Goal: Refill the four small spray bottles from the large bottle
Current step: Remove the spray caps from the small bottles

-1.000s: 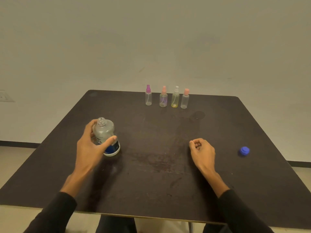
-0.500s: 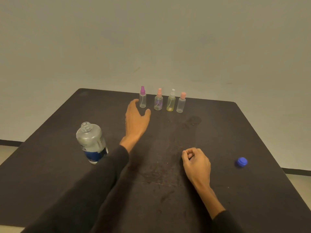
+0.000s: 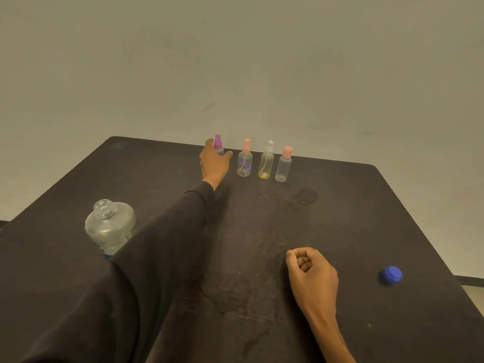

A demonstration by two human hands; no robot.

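— Where's my left grip [image 3: 214,163]?
— At the purple-capped bottle [image 3: 218,147], far end of the counter [image 3: 340,218]; fingers spread around it, whether they touch I cannot tell.
— And my right grip [image 3: 311,277]?
— Curled into a fist on the counter, holding nothing.
— The big bottle [image 3: 110,226]?
— Upright, uncapped, near left. Blue cap [image 3: 391,275] lies far right.

Long dark sleeve [image 3: 146,258] covers the left arm to the wrist; hands bare
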